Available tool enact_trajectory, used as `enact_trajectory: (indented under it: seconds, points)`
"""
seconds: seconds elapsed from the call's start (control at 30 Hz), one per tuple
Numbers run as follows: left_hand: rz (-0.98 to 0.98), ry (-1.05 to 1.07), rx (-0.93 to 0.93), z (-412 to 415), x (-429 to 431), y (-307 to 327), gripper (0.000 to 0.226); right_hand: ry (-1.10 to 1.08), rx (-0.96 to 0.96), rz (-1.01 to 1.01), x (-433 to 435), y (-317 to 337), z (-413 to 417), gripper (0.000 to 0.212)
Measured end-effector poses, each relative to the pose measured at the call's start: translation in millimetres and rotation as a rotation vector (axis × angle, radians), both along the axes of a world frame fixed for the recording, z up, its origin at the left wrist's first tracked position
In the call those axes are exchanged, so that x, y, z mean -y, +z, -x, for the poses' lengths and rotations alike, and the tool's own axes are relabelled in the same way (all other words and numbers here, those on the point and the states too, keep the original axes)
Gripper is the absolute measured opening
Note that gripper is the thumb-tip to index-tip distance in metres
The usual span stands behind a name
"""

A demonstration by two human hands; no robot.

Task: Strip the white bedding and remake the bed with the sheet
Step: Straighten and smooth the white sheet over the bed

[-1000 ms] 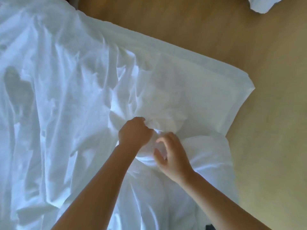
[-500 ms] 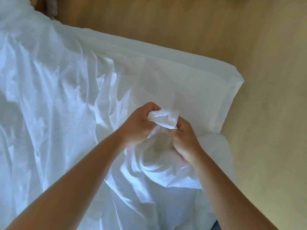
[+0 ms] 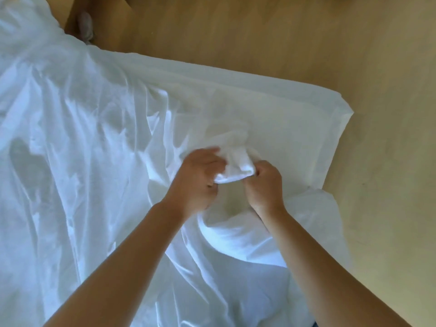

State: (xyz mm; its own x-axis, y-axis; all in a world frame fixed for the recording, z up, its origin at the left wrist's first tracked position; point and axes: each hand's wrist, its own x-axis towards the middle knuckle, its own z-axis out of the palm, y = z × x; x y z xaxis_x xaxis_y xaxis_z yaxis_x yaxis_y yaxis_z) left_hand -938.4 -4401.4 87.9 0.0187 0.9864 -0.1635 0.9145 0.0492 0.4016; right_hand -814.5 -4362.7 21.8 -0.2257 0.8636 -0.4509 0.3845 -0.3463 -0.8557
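Note:
A wrinkled white sheet (image 3: 77, 147) covers the bed across the left and middle of the head view, and one flat corner (image 3: 330, 109) reaches out to the right. Near that corner, my left hand (image 3: 198, 178) and my right hand (image 3: 264, 185) sit close together. Both are shut on a bunched fold of the sheet (image 3: 238, 166) raised a little above the bed. Below my hands the cloth bulges into a rounded loop (image 3: 236, 239). The mattress underneath is hidden.
Light wooden floor (image 3: 354, 55) runs along the top and right of the bed. A small grey object (image 3: 85, 24) lies on the floor at the upper left, by the bed's edge.
A second ago my right hand was open beside the fold; both hands now grip the bunched cloth, lifted and pulled together. My view has shifted slightly.

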Motion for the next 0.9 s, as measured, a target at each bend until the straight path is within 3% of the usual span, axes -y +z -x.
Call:
enact_trajectory:
  seconds: [0.07,0.13,0.17,0.2,0.23,0.3,0.33,0.4,0.47,0.5,0.53,0.6,0.63,0.7,0.77,0.83,0.9]
  points:
    - [0.262,0.293,0.463,-12,-3,15,0.018,0.004,0.146,-0.032,-5,-3,9,0.019]
    - [0.574,0.474,0.788,-8,-2,25,0.006,-0.041,0.145,-0.025,-8,-8,17,0.024]
    - [0.641,0.476,0.788,-3,0,29,0.008,-0.119,0.084,-0.008,-8,-7,17,0.03]
    - [0.676,0.45,0.669,4,2,29,0.014,-0.182,0.009,0.012,-8,-5,15,0.034]
    - [0.667,0.405,0.423,12,4,24,0.02,-0.195,-0.057,0.027,-7,-2,12,0.035]
    - [0.49,0.396,-0.155,25,10,8,0.029,-0.056,-0.172,0.064,6,8,6,0.034]
    - [0.398,0.428,-0.308,28,13,2,0.026,0.049,-0.264,0.102,14,14,4,0.034]
    - [0.286,0.509,-0.395,28,17,-11,0.026,0.258,-0.49,0.218,24,27,2,0.024]
    - [0.209,0.566,-0.391,27,16,-16,0.044,0.365,-0.565,0.28,23,29,-3,0.017]
    - [0.115,0.498,-0.365,26,16,-19,0.052,0.333,-0.51,0.254,18,25,-6,0.016]
    - [0.007,0.374,-0.331,21,16,-19,0.055,0.273,-0.392,0.173,13,20,-9,0.02]
    - [-0.107,0.1,-0.166,7,20,-11,0.04,0.194,-0.116,-0.053,5,10,-12,0.034]
    - [-0.052,0.054,-0.019,0,21,-3,0.033,0.167,-0.02,-0.154,3,6,-11,0.036]
    - [0.154,0.344,0.293,-8,17,13,0.027,0.146,0.101,-0.294,0,0,-6,0.034]
    - [0.324,0.564,0.484,-5,17,15,0.019,0.177,0.165,-0.338,-6,-7,0,0.03]
    - [0.428,0.548,0.547,0,17,21,0.015,0.177,0.214,-0.298,-12,-13,-3,0.02]
    - [0.513,0.418,0.35,4,15,15,0.02,0.023,0.163,-0.163,-11,-9,-8,0.018]
